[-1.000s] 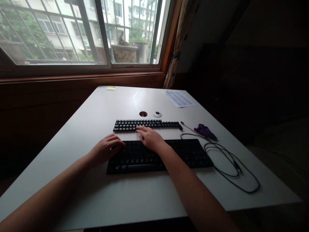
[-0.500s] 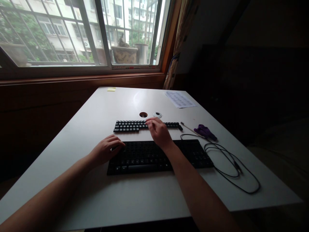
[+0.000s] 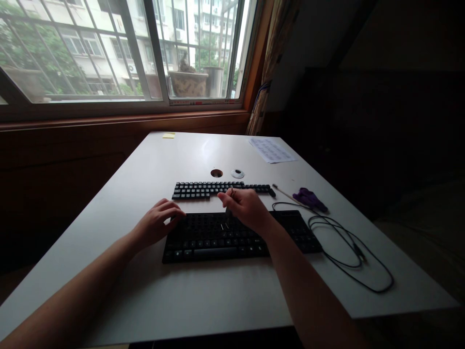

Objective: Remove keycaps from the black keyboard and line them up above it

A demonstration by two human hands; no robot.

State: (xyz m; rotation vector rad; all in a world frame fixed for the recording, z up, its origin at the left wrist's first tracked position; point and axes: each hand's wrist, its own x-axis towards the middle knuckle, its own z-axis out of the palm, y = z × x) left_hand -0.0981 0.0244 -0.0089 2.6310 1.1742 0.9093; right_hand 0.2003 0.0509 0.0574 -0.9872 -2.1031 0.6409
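Note:
A black keyboard point(image 3: 218, 253) lies on the white table, with many keycaps gone from its upper rows. My left hand point(image 3: 160, 218) holds it at the far left corner, thumb on the edge and fingers curled beside it. Over the middle of the keyboard, my right hand point(image 3: 247, 206) is closed around a keycap puller point(image 3: 228, 213), whose two thin wire prongs point down at the keys. Whether a key is caught between the prongs I cannot tell. Behind the keyboard sit rows of loose black keycaps point(image 3: 192, 190), partly hidden by my right hand.
To the right lie a coiled black cable point(image 3: 341, 261), a thin brush point(image 3: 285, 193) and a purple cloth point(image 3: 310, 198). Printed sheets point(image 3: 272, 150) and a yellow sticky note point(image 3: 168, 135) are at the table's far side. A round cable hole point(image 3: 217, 173) sits beside its white cover point(image 3: 238, 173).
My right hand has come back from the loose keycaps to above the keyboard, its puller prongs now pointing down. My left hand stays at the keyboard's corner.

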